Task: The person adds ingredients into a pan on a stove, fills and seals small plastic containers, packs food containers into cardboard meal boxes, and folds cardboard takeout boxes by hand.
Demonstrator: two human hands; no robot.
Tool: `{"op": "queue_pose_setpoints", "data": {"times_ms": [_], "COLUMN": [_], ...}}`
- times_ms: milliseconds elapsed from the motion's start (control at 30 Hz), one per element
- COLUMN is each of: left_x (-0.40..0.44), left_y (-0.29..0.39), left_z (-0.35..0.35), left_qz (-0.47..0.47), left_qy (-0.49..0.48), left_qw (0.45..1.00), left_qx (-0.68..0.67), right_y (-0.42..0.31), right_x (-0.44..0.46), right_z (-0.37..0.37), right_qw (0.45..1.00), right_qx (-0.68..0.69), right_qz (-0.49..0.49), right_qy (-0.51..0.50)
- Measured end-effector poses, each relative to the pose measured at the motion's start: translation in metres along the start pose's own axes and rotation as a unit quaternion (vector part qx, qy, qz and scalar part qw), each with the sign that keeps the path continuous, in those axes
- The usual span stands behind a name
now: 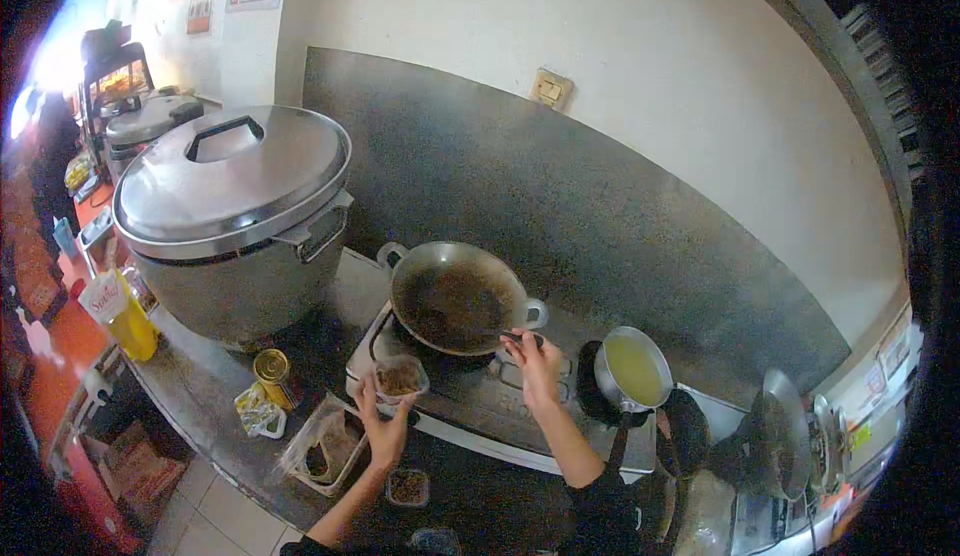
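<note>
My left hand (pixel 384 434) grips a small clear plastic tub (pixel 400 376) with brown, crumbly food in it, just in front of the wok. My right hand (pixel 540 371) is closed around a dark handle (pixel 522 338) at the near right rim of the wok; I cannot make out the rest of that utensil. The two-handled wok (pixel 462 271) sits on the stove (pixel 480 408), its inside coated dark brown. Below my left hand, a second tub (pixel 407 487) of similar brown food stands on the dark counter.
A saucepan (pixel 635 370) of yellowish liquid is on the right burner. A big lidded pot (pixel 240 286) stands at left. Nearby are a can (pixel 275 376), a plastic-lined box (pixel 325 446) and a yellow bag (pixel 130 326). More pans (pixel 780 436) lean at right.
</note>
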State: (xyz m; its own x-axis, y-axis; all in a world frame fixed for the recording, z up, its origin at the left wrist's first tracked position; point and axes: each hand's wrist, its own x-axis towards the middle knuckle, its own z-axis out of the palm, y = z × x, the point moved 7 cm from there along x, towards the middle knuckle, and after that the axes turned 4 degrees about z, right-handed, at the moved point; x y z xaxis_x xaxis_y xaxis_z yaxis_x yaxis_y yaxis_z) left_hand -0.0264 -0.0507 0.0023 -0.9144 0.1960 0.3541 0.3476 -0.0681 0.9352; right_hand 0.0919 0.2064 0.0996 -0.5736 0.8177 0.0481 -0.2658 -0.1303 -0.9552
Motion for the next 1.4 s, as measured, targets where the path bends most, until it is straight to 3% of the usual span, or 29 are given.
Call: {"op": "queue_pose_setpoints", "data": {"times_ms": [233,333,433,533,633,733,833,933,1033,1133,1333,1400], "left_x": [-0.01,-0.005,-0.002,0.002,0.011,0.016,0.021,0.023,0.024,0.026,0.029,0.032], "left_y": [-0.029,-0.006,-0.01,-0.016,-0.018,-0.014,-0.012,-0.027,0.003,-0.017,-0.001,-0.007], "left_z": [0.021,0.016,0.012,0.01,0.012,0.012,0.013,0.017,0.01,0.013,0.011,0.012], "left_qz": [0.053,0.034,0.04,0.011,0.019,0.041,-0.002,0.042,0.035,0.027,0.045,0.057], "left_qy": [-0.002,-0.018,0.005,-0.017,-0.056,-0.055,-0.103,-0.098,-0.081,-0.072,-0.073,-0.072], "left_qw": [0.998,0.989,0.989,0.984,0.982,0.975,0.969,0.971,0.971,0.979,0.981,0.98], "left_qx": [0.029,0.141,0.139,0.175,0.182,0.21,0.224,0.214,0.221,0.191,0.176,0.176], "right_y": [-0.022,-0.04,-0.036,-0.04,-0.02,-0.026,-0.025,-0.011,-0.021,-0.012,-0.058,-0.077], "right_x": [-0.027,-0.054,-0.073,-0.102,-0.139,-0.16,-0.154,-0.148,-0.143,-0.142,-0.122,-0.104], "right_z": [0.004,0.012,0.008,0.018,0.052,0.072,0.075,0.072,0.069,0.072,0.051,0.044], "right_qw": [0.998,0.999,1.0,0.994,0.91,0.844,0.868,0.875,0.915,0.898,0.932,0.948], "right_qx": [0.066,0.024,0.011,-0.108,-0.309,-0.409,-0.385,-0.369,-0.317,-0.345,-0.305,-0.241], "right_qz": [0.009,0.025,0.009,0.021,-0.234,-0.296,-0.26,-0.267,-0.208,-0.223,-0.174,-0.2], "right_qy": [-0.017,-0.005,0.001,-0.003,-0.149,-0.179,-0.176,-0.161,-0.136,-0.159,-0.094,-0.058]}}
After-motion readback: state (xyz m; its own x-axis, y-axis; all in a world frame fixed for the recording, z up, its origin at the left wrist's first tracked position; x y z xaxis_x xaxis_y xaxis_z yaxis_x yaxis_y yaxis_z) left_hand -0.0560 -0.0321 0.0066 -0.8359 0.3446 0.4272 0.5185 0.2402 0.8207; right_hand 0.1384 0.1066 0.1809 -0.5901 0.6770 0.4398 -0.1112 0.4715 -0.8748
